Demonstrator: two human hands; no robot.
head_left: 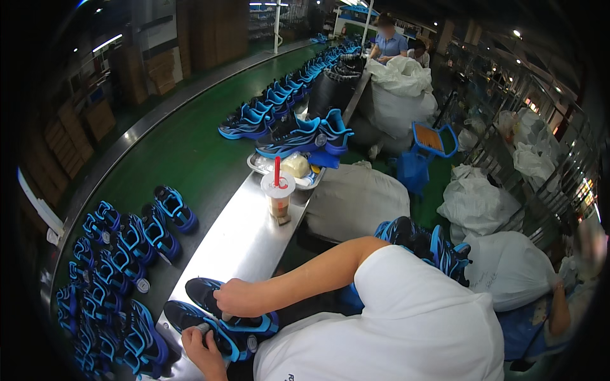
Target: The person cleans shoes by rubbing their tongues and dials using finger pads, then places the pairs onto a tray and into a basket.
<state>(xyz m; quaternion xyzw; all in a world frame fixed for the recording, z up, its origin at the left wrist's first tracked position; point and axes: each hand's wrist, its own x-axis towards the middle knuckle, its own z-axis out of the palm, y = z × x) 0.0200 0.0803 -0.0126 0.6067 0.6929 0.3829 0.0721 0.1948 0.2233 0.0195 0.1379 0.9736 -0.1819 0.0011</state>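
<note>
Two black-and-blue sneakers lie side by side on the metal bench at the lower left, toes pointing up and left. On the near sneaker (pixel 181 312), my left hand (pixel 202 352) has its fingers bent over the lacing area; a small grey piece shows at the fingertips, its kind unclear. My right hand (pixel 240 298) is closed at the upper of the far sneaker (pixel 202 291). The right fingertips are partly hidden, with a small pale bit beneath them. My bare right forearm (pixel 311 279) reaches across from a white sleeve.
A lidded drink cup (pixel 278 197) with a red straw stands on the metal bench (pixel 222 244), before a tray (pixel 307 185) bearing sneakers. Several sneakers (pixel 117 267) fill the green conveyor (pixel 190 152) at left. White sacks (pixel 508 270) sit at right; a person (pixel 389 44) works far off.
</note>
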